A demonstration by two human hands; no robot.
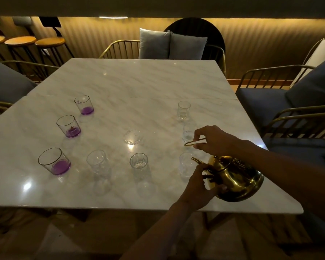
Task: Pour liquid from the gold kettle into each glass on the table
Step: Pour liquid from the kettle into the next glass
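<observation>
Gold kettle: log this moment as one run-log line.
gold kettle tilted | right hand holds handle | left hand steadies body | spout over clear glass

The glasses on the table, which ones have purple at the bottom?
The three wide glasses down the left side. Each shows purple at its base; the other glasses look clear.

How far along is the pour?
Done: nothing clearly; whether any glass has been filled can't be told. In hand: right hand holds the handle, left hand steadies the gold kettle, tilted beside the near-right glass. Left: likely most glasses, including the clear near-centre one.
</observation>
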